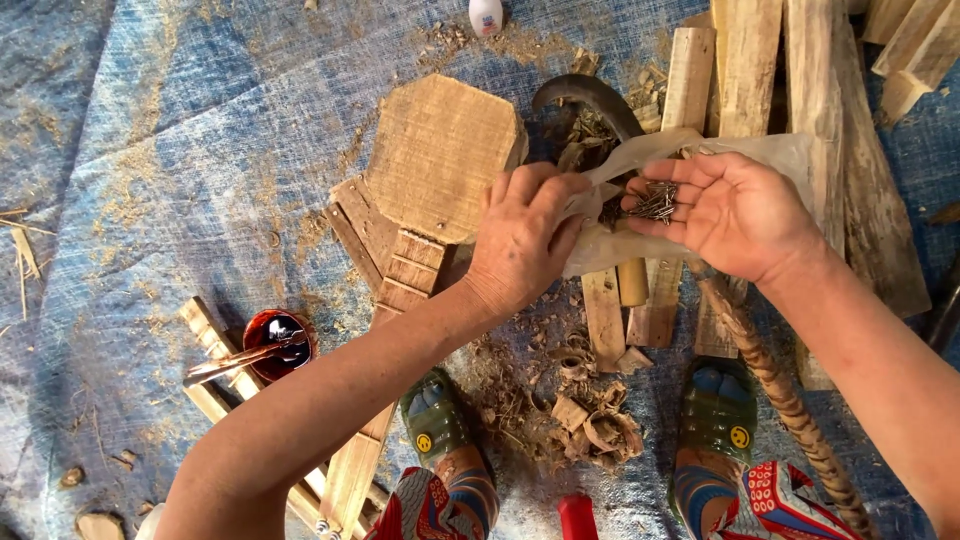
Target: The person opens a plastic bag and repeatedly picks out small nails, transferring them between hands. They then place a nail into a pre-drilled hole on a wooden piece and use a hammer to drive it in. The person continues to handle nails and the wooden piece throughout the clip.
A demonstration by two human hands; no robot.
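Observation:
My left hand [522, 238] grips the edge of a clear plastic bag [690, 160], fingers curled on it. My right hand [735, 210] lies palm up with the fingers apart, and a small heap of dark nails [655, 201] rests on the fingers and the bag's mouth. Both hands hover over wood shavings [580, 400] and short planks. Just left of my left hand stands an octagonal wooden block [440, 150] on a slatted wooden piece [400, 270].
A blue tarp [150, 150] covers the ground. A small pot of dark red liquid [278, 340] with sticks across it sits at the left. Rough planks [800, 100] lie at the upper right, a curved dark tool [590, 100] beside them. My two feet in green shoes [715, 410] are below.

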